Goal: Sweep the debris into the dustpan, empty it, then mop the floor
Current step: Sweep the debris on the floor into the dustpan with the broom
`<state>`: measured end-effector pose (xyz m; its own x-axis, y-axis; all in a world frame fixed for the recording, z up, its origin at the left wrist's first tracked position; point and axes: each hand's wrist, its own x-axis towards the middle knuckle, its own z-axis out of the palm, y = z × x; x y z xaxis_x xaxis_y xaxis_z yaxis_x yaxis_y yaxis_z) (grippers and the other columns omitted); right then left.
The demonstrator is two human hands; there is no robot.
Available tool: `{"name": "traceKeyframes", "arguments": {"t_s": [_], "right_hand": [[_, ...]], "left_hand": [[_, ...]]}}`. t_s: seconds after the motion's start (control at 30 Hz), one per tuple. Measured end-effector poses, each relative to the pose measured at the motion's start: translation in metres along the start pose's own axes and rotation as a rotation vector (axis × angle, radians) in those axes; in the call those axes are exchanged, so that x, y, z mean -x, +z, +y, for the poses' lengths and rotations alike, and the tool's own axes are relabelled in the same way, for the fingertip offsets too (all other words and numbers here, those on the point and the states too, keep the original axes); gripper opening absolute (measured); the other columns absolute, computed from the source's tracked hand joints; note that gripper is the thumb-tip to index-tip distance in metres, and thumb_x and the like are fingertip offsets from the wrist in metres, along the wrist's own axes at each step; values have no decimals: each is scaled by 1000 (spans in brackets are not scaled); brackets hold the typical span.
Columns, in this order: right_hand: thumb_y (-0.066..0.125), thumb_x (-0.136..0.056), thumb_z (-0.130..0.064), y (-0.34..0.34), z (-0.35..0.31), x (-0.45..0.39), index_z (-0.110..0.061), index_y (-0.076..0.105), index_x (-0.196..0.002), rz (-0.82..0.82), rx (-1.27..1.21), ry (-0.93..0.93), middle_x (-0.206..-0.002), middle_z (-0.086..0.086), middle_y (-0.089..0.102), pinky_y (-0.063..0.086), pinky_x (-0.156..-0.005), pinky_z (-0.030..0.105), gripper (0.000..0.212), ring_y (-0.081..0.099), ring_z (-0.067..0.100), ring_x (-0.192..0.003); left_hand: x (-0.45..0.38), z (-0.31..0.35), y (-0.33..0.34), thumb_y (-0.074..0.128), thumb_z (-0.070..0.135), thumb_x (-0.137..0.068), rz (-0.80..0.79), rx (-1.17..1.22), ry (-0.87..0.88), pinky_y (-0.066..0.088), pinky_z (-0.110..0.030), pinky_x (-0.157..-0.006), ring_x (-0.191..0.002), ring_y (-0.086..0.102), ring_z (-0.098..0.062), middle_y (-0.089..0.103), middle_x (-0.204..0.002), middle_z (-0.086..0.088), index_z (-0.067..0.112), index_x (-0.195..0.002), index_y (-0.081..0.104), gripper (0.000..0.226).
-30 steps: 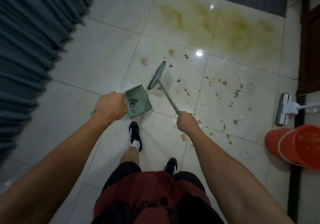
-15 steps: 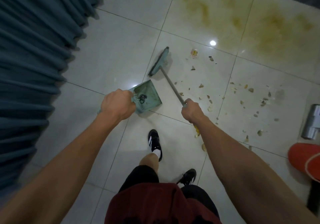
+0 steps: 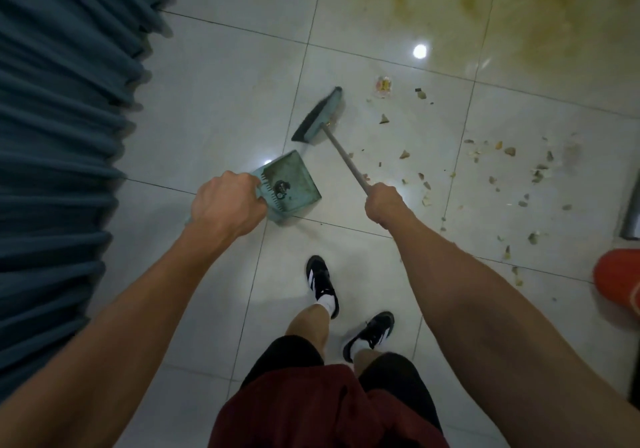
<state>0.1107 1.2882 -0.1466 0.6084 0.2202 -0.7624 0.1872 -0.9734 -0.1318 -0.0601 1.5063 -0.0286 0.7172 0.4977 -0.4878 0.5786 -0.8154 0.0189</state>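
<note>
My left hand [image 3: 227, 203] grips the handle of a teal dustpan [image 3: 289, 186], whose mouth faces up and right; a small dark clump lies inside it. My right hand [image 3: 382, 205] grips the grey handle of a broom. The broom's teal head [image 3: 318, 116] is above the dustpan, a short gap from its mouth. Scattered debris [image 3: 509, 151] lies on the white tiles to the right of the broom, reaching toward the right edge. A yellow-brown stain [image 3: 540, 21] spreads over the tiles at the top right.
A blue-grey curtain [image 3: 59, 108] hangs along the whole left side. An orange bucket [image 3: 618, 281] sits at the right edge, with a grey mop part [image 3: 632, 212] above it. My two feet in black shoes [image 3: 322, 283] stand below the dustpan.
The view has shifted left, pushing bucket and mop toward the right edge. The broom head has swung left of the debris, and the dustpan has followed with my left hand.
</note>
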Motion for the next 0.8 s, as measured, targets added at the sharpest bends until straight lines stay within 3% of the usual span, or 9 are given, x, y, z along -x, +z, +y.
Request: {"name": "traceKeyframes", "arguments": {"t_s": [0.07,0.13,0.27,0.47,0.63,0.8], "right_hand": [[51,-96,-11,1,24,7,-7,57,-119,14,-5,41,-81,4,51,53,-62,35,24,63,26,-75],[51,-96,-12,4,49,18,-9,56,-120,17,-8,63,-82,2,51,52,-65,35,24,62,26,-78],[49,-98,-14,11,100,42,-9,57,-127,-8,-2,74,-95,6,55,52,-69,35,30,61,26,-84],[46,-99,-10,29,181,87,-8,55,-133,-43,-64,96,-126,13,61,54,-90,36,35,62,30,-110],[47,-100,-13,44,246,122,-9,57,-129,1,-93,180,-123,12,62,45,-76,30,32,63,28,-108],[47,-98,-14,50,300,148,-13,58,-126,23,-110,268,-119,9,62,42,-73,30,30,63,27,-106]], "left_hand": [[-2,13,-5,55,32,-85,2,-36,26,42,-30,-57,-58,55,-26,59,-68,-2,21,-89,68,17],[-3,28,-9,55,31,-85,-4,-65,44,44,-29,-56,-59,58,-24,62,-71,-2,21,-94,70,20],[4,64,-10,56,31,-85,11,-113,82,48,-30,-57,-61,60,-25,64,-74,-4,20,-99,70,23],[28,131,2,54,33,-88,33,-179,182,42,-29,-56,-60,54,-24,60,-77,-4,19,-106,70,27],[44,180,7,54,31,-87,29,-176,222,44,-28,-53,-56,54,-21,57,-70,-1,20,-98,69,21],[56,224,14,51,27,-85,32,-223,262,43,-28,-54,-54,53,-21,58,-69,-1,20,-94,69,21]]}}
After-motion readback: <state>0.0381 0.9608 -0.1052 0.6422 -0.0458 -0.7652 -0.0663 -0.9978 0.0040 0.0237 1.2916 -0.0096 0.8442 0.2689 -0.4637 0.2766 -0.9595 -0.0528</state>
